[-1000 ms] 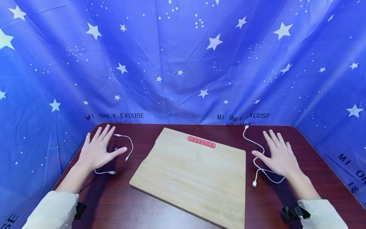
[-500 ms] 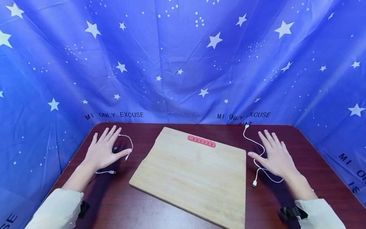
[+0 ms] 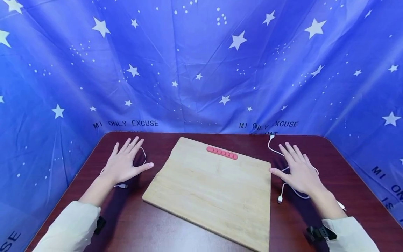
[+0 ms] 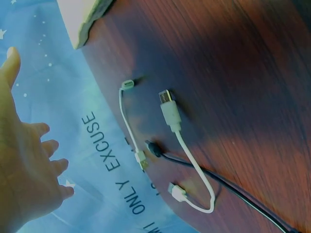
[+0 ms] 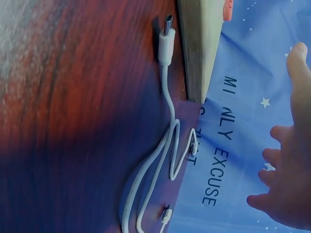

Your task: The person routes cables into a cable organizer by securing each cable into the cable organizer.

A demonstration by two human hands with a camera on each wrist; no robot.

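Note:
My left hand (image 3: 124, 166), fingers straight and spread, hovers over the table left of a wooden board (image 3: 214, 189). Beneath it, the left wrist view shows a short white USB cable (image 4: 193, 162), a second short white cable (image 4: 125, 111) and a black cable (image 4: 218, 178). Fingers likewise spread, my right hand (image 3: 300, 175) is above a longer white cable (image 5: 166, 92) at the board's right; its thumb tip overlaps the board's edge in the head view. Neither hand holds anything. A red strip with several rounded bumps (image 3: 221, 153) lies along the board's far edge.
The dark red wooden table (image 3: 151, 227) ends at a blue star-printed curtain (image 3: 201, 70) behind and at both sides. The board lies at an angle, its near corner running out of the head view. Each wrist wears a black strap (image 3: 321, 232).
My left hand has moved right, toward the board, and now covers more of the cables. My right hand has shifted slightly left. The head view has tilted up slightly; board and red strip stay put.

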